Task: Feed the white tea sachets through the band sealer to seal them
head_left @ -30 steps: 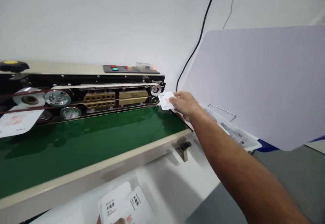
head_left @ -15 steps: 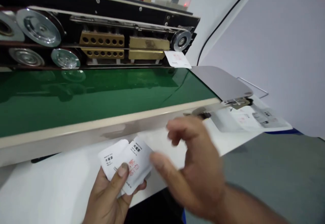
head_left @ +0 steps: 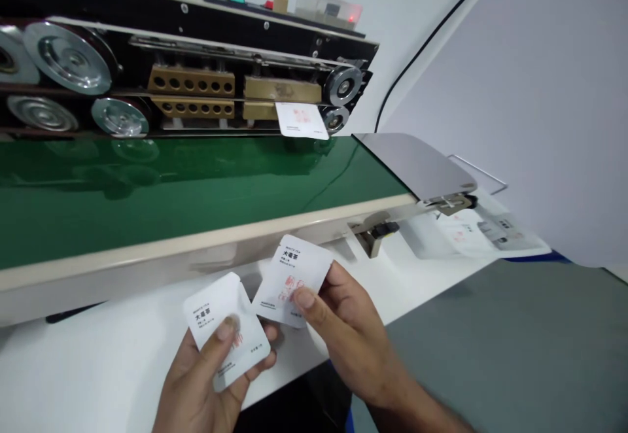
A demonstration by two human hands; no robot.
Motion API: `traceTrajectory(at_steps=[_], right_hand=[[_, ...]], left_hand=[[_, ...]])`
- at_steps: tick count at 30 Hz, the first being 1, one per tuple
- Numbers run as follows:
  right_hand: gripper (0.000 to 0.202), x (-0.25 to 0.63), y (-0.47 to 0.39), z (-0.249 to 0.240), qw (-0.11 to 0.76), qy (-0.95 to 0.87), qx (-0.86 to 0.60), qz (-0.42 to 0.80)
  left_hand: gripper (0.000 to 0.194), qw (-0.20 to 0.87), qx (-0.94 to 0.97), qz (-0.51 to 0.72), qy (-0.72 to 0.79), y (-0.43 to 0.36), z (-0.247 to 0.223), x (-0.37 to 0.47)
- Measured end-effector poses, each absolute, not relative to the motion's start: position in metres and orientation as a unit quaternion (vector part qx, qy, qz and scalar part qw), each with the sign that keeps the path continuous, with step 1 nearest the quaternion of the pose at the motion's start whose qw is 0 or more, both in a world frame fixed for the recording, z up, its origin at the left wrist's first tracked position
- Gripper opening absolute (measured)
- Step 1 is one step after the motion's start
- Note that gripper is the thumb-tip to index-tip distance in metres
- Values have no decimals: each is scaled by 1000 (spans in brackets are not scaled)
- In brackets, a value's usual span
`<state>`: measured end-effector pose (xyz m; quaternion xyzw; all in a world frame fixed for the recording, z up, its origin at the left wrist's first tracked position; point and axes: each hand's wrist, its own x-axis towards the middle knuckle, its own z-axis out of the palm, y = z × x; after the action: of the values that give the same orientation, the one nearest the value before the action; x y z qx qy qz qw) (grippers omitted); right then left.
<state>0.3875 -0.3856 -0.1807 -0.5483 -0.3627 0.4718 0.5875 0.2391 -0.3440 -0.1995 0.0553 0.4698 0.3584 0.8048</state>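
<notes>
My left hand (head_left: 206, 374) is closed on a white tea sachet (head_left: 210, 335) printed with black and red characters, its thumb pressed over the front. Just right of it, my right hand (head_left: 350, 328) pinches a second white tea sachet (head_left: 294, 266) between thumb and fingers. The two sachets are close together, tilted, in front of the machine's front edge. A third white sachet (head_left: 301, 122) sticks out from the band sealing machine (head_left: 275, 40), its upper edge at the lower brass block, above the green conveyor belt (head_left: 196, 191).
A grey metal plate (head_left: 417, 165) lies at the belt's right end. Beyond it, a clear plastic tray (head_left: 524, 240) holds several white sachets. A white table (head_left: 98, 367) is under my hands. Metal wheels (head_left: 73, 60) and a black cable (head_left: 432, 40) are also in view.
My right hand has come down and taken one sachet from the pair in my left hand, moving it right. The sachet in the machine has travelled left along the brass block.
</notes>
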Motion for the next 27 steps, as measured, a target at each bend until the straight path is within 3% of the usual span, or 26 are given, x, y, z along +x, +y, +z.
traceTrajectory(at_steps=[4,10,17,27], right_hand=[[21,393,-393,-184,553,-386,-576,462],[25,384,-396,-199,508,-407,-589,478],[30,394,-379,-192,509,-406,-567,505],[36,395,-369,-199,590,-340,-512,523]], left_hand=[[56,811,83,349,462,-347,-206,239],[95,820,146,356,423,-353,-218,237],[95,821,180,349,414,-353,-220,237],[98,823,181,334,423,-354,-220,239]])
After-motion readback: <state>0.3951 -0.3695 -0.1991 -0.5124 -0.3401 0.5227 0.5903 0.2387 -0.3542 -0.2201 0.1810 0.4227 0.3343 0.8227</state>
